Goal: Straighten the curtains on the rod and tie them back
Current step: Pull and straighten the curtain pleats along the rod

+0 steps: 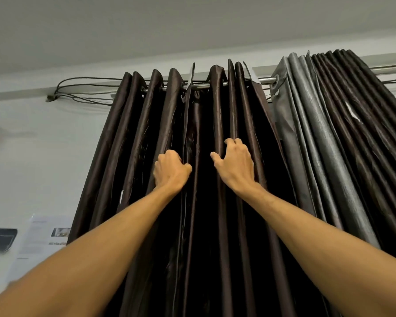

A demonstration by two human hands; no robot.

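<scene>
A dark brown pleated curtain (133,143) hangs by eyelets from a metal rod (264,80) just under the ceiling. To its right on the same rod hangs a bunched curtain (316,133), grey on its near folds and dark further right. Both my arms reach up to the brown curtain. My left hand (170,171) grips the edge of one fold, fingers curled round the cloth. A little to the right and higher, my right hand (234,164) clutches the neighbouring fold with bent fingers. A dark gap of cloth lies between the two hands.
Dark cords (82,88) run along the wall from a hook at the upper left to the rod. A printed paper sheet (41,239) and a dark panel (0,240) are stuck on the white wall at the lower left.
</scene>
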